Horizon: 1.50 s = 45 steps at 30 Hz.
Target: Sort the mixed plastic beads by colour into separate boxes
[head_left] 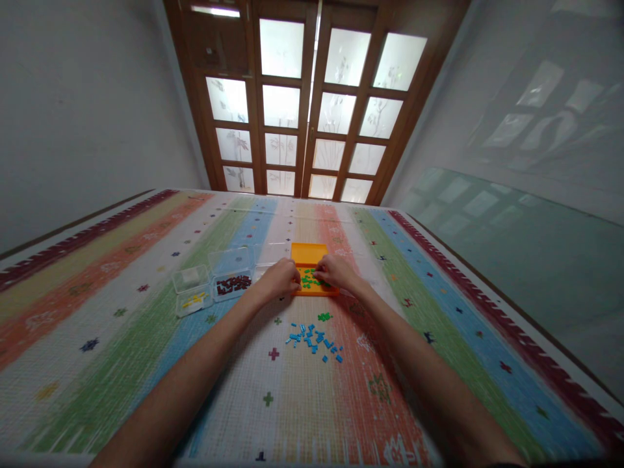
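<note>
An orange plastic box (310, 253) stands with its lid up on the striped cloth, holding small green pieces (308, 279). My left hand (285, 277) is closed at the box's left edge, its fingertips curled against the side. Over the right part of the box, my right hand (336, 271) has its fingers pinched together among the green pieces; whatever they hold is too small to make out. Nearer to me lie scattered blue pieces (316, 337), with a small green cluster (324, 317) just beyond them.
Left of my left hand, an open clear box (229, 299) holds dark red pieces. Beside it, a smaller open clear box (178, 305) contains yellow pieces. A striped cloth (244, 403) covers the table. Wooden doors with frosted panes (281, 107) stand at the far end.
</note>
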{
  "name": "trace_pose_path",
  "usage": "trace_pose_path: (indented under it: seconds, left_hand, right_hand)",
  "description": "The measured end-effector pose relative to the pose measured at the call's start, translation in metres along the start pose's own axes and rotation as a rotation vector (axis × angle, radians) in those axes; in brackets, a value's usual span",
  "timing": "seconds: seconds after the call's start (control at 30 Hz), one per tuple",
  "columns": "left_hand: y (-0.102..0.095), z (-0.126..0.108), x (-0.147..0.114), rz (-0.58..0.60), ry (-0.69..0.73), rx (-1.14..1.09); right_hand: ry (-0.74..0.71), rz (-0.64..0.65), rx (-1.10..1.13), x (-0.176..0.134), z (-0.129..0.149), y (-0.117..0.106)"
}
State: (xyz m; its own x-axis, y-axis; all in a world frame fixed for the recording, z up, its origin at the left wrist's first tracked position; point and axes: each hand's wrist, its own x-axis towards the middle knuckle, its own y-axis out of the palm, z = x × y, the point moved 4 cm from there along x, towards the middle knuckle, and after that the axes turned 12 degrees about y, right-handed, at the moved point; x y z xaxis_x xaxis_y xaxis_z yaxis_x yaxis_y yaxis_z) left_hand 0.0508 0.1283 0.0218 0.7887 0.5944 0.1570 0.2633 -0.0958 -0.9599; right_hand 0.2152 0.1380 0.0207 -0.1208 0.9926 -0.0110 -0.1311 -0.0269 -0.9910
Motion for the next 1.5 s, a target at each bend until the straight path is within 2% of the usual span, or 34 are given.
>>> trace_pose_path:
  seconds: [0.4,0.6,0.77,0.93,1.07,1.27,1.5]
  left_hand:
    - [-0.009,-0.007,-0.02,-0.112,0.025,-0.023]
    - [-0.006,-0.027,-0.035,-0.16,0.097,-0.113]
    - [0.009,-0.053,-0.042,-0.069,0.191,-0.231]
    - [0.02,-0.068,-0.038,-0.003,0.239,-0.268]
    - [0.022,-0.07,-0.032,0.015,0.243,-0.251]
    - [0.022,-0.068,-0.029,0.021,0.219,-0.222]
    - [0.021,-0.062,-0.031,-0.014,0.169,-0.224]
  right_hand:
    - [-0.072,-0.03,0.047,-0.011,-0.012,-0.012]
    - [-0.131,-0.058,0.098,-0.03,-0.017,-0.018]
    - [-0.242,-0.054,0.221,-0.053,-0.017,-0.021]
    - [-0.358,0.098,0.264,-0.081,-0.012,-0.017]
    - [-0.384,0.171,0.243,-0.097,-0.01,-0.009]
    - [-0.339,0.17,0.247,-0.103,-0.01,-0.001]
    - [-0.362,0.143,0.199,-0.102,-0.005,0.004]
